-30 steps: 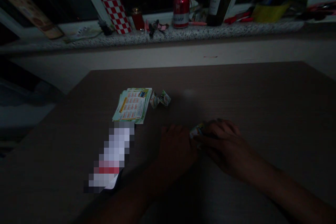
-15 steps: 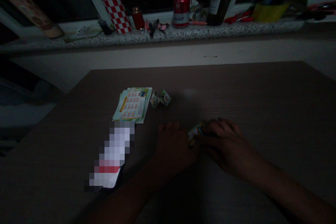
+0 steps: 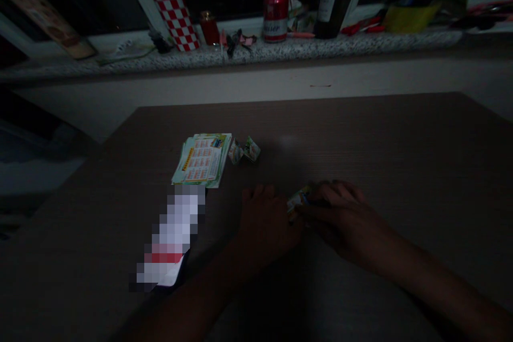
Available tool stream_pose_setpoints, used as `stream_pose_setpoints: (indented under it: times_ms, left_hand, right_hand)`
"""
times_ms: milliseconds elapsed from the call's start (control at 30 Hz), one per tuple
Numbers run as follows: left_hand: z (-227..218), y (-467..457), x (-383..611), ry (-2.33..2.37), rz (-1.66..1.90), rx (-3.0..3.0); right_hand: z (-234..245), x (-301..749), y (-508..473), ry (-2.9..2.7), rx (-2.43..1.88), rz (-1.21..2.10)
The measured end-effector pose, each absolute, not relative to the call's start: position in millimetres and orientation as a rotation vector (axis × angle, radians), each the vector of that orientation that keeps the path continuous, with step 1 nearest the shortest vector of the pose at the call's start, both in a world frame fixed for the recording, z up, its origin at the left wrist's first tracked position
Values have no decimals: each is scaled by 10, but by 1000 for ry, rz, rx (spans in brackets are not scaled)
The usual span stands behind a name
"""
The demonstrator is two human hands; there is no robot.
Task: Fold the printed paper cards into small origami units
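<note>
Between my hands, on the table, is a small folded piece of printed paper. My left hand is closed, its thumb side against the paper's left edge. From the other side my right hand pinches the paper with thumb and fingers. Both hands are dim, and their undersides are hidden. Farther back lies a stack of printed cards, number grids showing on the top one. Right beside the stack stand small folded paper pieces.
A phone with a bright, blurred-out screen lies left of my left hand. On the granite sill behind the table stand a red can, a dark bottle, a checkered bottle and a small red bottle.
My hands stay almost in place around the folded paper, with only a slight shift of the fingers. The stack, the phone and the folded pieces are unmoved.
</note>
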State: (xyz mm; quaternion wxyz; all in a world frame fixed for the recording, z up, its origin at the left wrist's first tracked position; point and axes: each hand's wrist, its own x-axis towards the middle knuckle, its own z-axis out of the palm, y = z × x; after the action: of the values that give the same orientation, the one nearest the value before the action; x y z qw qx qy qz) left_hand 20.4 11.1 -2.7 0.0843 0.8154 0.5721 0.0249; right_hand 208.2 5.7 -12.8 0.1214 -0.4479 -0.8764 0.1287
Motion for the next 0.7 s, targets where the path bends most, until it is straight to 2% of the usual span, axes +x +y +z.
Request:
stream_pose_setpoints:
  times_ms: [700]
  left_hand:
    - [-18,105,228,1726,63,2414]
  right_hand:
    - [-107,2079,71,-2553,-1302,462]
